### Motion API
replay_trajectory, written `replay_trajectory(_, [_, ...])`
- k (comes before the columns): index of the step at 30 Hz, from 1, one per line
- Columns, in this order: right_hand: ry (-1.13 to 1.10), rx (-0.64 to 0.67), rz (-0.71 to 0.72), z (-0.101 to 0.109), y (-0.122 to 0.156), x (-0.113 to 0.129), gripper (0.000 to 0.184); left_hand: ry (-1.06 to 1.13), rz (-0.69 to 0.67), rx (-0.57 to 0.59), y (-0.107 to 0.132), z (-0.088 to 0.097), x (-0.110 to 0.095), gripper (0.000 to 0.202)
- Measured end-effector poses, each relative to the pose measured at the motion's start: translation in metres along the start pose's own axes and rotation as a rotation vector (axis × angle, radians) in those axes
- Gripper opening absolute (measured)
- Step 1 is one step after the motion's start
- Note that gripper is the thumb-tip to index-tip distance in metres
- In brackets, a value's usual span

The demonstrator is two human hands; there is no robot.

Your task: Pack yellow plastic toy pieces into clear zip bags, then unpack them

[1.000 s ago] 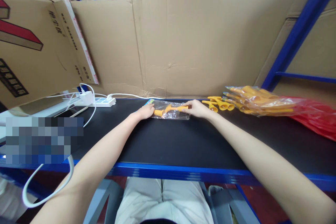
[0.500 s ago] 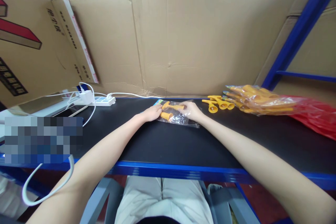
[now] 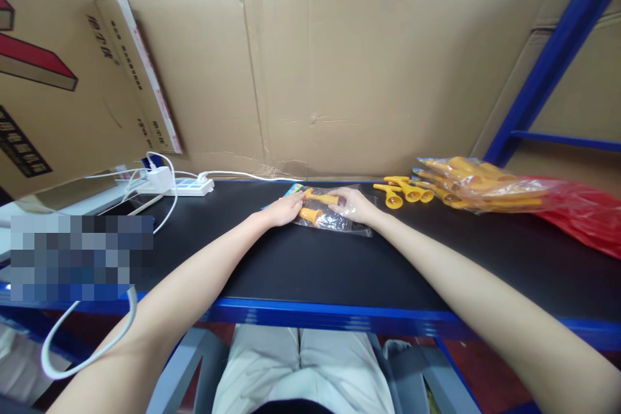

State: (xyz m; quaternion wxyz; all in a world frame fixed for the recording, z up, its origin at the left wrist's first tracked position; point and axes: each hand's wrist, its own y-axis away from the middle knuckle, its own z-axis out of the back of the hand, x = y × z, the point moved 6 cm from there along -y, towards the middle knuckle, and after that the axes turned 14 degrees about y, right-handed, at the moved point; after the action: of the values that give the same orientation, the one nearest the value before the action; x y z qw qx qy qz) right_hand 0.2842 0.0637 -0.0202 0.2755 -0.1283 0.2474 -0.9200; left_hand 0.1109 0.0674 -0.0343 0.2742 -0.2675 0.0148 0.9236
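Observation:
A clear plastic bag (image 3: 334, 223) with a colourful header lies on the black tabletop, two yellow toy horns showing in it. My left hand (image 3: 285, 208) is closed on the bag's left end, over part of the header. At the other end my right hand (image 3: 353, 206) has its fingers closed round the end of the upper toy horn (image 3: 323, 198). Film overlaps these fingers; whether they are inside the bag I cannot tell. Below, the second toy horn (image 3: 310, 215) lies with its left part behind my left fingers.
Several loose yellow horns (image 3: 394, 199) lie right of my right hand. Beyond them is a pile of bagged yellow horns (image 3: 478, 184) beside a red plastic bag (image 3: 582, 210). A white power strip (image 3: 191, 187) with cables stands at the left. Cardboard (image 3: 369, 77) walls the back.
The bag and its horns have shifted slightly to the right. My left hand has moved a little right with it; my right hand has hardly moved.

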Motion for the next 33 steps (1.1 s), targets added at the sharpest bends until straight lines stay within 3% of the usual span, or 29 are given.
replay_trajectory(8, [0.173,0.046,-0.081,0.001,-0.006,0.000,0.022,0.149,-0.178,0.005,-0.003,-0.008,-0.017,0.055])
replay_trajectory(13, [-0.008,0.019,-0.092,-0.013,-0.007,0.002,0.033,0.168,-0.124,-0.023,-0.004,-0.006,-0.008,0.056])
replay_trajectory(18, [-0.235,0.054,-0.310,-0.025,-0.004,-0.021,0.040,0.064,-0.028,0.004,-0.003,-0.005,-0.004,0.054])
replay_trajectory(23, [-0.445,0.106,-0.399,-0.025,-0.001,-0.027,0.042,0.010,-0.001,0.020,-0.002,-0.001,-0.002,0.055])
replay_trajectory(26, [-0.357,0.051,-0.459,-0.018,0.000,-0.028,0.032,-0.007,0.008,0.032,-0.001,0.000,-0.001,0.056])
replay_trajectory(29, [-0.306,0.048,-0.384,-0.012,-0.001,-0.022,0.017,-0.029,0.001,0.044,-0.002,0.000,-0.001,0.055])
replay_trajectory(33, [-0.475,0.175,-0.287,-0.017,0.001,-0.012,0.020,-0.041,0.012,0.047,-0.002,0.000,0.000,0.057])
